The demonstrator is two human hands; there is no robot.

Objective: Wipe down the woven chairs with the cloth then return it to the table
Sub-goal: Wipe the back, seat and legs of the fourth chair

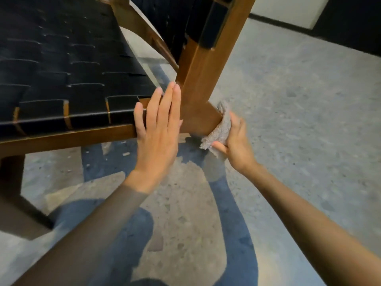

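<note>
Two hands are working at one corner of a woven chair (72, 79), so the wiping step is underway; judging by that, the task is mid-way and the return is not yet starting. Right hand (237, 145) is holding the grey cloth (219, 131), grip clamped on it with thumb beneath and fingers curled round. It is pressing the cloth against the lower end of the wooden post (206, 69), just where the post is meeting the seat rail (68, 139). Left hand (158, 124) is lying flat, fingers straight and together, grip apart and holding nothing. It is touching the rail end and the near face of the post, likely bracing the frame. Next move is probably calling for dragging the cloth along the post or rail under steady pressure while the left hand is steadying. Cannot tell whether the black woven straps are wiped already. Table is not showing in view, so the return is likely needing a turn or a walk. Floor (288, 120) is speckled grey and looking hard and stone-like. Person's blue jeans (226, 193) are showing below the arms. Pale wall panel (288, 9) with dark skirting is sitting at top right. Edges are looking slightly blurred.
</note>
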